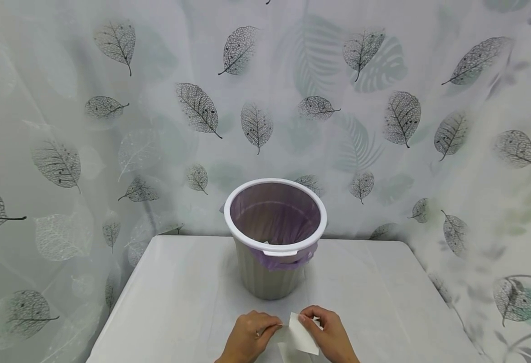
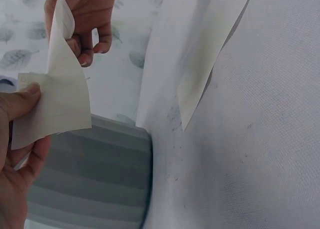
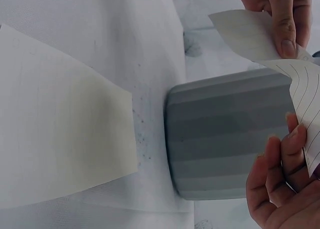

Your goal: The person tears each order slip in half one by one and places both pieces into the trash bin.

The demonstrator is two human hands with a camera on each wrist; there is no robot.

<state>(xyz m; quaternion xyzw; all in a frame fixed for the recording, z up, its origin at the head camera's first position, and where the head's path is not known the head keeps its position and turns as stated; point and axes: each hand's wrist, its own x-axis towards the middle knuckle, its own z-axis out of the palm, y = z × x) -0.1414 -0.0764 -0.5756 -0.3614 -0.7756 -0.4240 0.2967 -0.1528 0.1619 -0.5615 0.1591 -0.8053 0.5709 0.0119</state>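
Observation:
Both hands hold one small piece of white paper (image 1: 303, 337) in front of the bin. My left hand (image 1: 249, 335) pinches one side between thumb and fingers, and my right hand (image 1: 331, 335) pinches the other. Between them the paper (image 2: 65, 104) is bent and twisted; whether it is torn through, I cannot tell. Ruled lines show on one face of the paper (image 3: 306, 96) in the right wrist view. Below the hands, a larger paper sheet (image 3: 70, 124) lies on the table, mostly cut off in the head view.
A grey ribbed bin (image 1: 270, 277) with a white rim (image 1: 275, 248) and a purple bag liner (image 1: 288, 259) stands on the white-covered table (image 1: 179, 292). A small white scrap shows inside it. Behind and at the sides hangs a leaf-patterned curtain (image 1: 156, 126).

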